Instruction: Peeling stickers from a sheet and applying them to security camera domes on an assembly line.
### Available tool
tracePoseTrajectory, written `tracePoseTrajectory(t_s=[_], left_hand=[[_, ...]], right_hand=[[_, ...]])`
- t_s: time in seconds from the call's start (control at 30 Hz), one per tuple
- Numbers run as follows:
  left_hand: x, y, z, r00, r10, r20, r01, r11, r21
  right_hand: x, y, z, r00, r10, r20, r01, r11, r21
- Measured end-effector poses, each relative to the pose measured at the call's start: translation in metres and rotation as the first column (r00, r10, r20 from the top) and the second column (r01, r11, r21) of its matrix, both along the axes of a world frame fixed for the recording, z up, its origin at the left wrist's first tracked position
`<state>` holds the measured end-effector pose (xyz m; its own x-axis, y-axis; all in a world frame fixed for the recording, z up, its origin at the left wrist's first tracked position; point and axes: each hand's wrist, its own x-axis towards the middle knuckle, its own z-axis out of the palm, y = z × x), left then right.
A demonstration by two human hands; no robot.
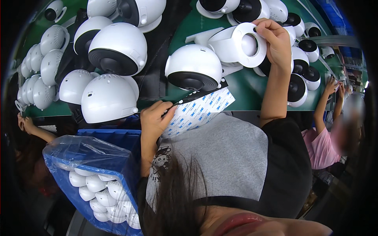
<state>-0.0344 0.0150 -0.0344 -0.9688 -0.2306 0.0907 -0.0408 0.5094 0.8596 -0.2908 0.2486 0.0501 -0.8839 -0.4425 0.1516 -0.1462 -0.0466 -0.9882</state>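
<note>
My left hand [154,120] pinches the lower left corner of a sheet of adhesive pads [202,108], its white backing printed in blue and its upper edge black. With thumb and fingers together, my right hand [277,41] holds a small black pad [255,29] against the rim of a white ring base [235,49]. That base belongs to a white dome camera lying tilted on its side, its round opening facing me. Just left of it stands another dome camera [193,65], white above with a black lens band below, right over the sheet.
More dome cameras [118,47] crowd the green table [173,43] at left and far right. White shells [51,67] line its left end. Below left, a blue crate [110,137] lined with clear plastic holds several white shells. A co-worker's arms [328,102] reach in at right, another hand [27,124] at left.
</note>
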Motion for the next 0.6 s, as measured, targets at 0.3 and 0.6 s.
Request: tracePoseTrajectory(t_s=[0.3, 0.6], left_hand=[[0.003, -0.001, -0.009, 0.999, 0.02, -0.026, -0.021, 0.999, -0.035], [0.003, -0.009, 0.001, 0.998, -0.019, -0.062, 0.016, 0.999, -0.044]], right_hand=[[-0.001, 0.005, 0.006, 0.994, 0.018, -0.112, 0.001, 0.985, 0.17], [-0.022, 0.0, -0.003, 0.964, 0.258, 0.059, -0.26, 0.965, 0.027]])
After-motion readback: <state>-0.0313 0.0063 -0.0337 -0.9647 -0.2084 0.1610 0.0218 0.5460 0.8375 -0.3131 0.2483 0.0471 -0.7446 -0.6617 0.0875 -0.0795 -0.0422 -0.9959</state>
